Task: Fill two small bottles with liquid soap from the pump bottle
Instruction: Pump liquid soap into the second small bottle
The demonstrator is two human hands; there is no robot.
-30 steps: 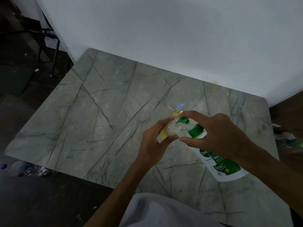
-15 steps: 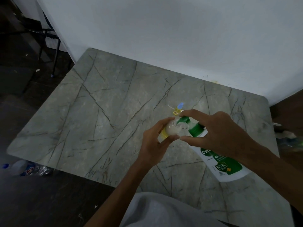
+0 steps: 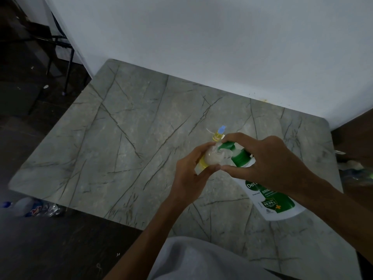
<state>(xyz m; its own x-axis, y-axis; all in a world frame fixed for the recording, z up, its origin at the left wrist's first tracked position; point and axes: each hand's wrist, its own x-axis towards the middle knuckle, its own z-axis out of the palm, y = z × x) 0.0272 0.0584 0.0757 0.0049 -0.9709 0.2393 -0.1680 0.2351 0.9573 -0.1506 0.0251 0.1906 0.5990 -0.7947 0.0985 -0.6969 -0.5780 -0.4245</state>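
Note:
The white pump bottle (image 3: 276, 205) with a green label and green pump head stands on the grey marble table (image 3: 125, 142). My right hand (image 3: 268, 160) rests on the pump head, index finger on top and thumb below. My left hand (image 3: 191, 172) holds a small clear bottle (image 3: 212, 158) with a yellow band, tilted, its mouth right at the pump spout. It holds pale liquid. Just behind it stands a second small bottle (image 3: 218, 134) with yellow liquid and a blue cap.
A white wall (image 3: 222, 47) runs along the table's far edge. A plastic bottle (image 3: 30, 207) lies on the dark floor at the left. Chair legs (image 3: 66, 63) stand at the far left. More litter (image 3: 355, 172) lies off the table's right side.
Both hands and the bottles stay almost in place. My right index finger sits slightly lower on the pump head.

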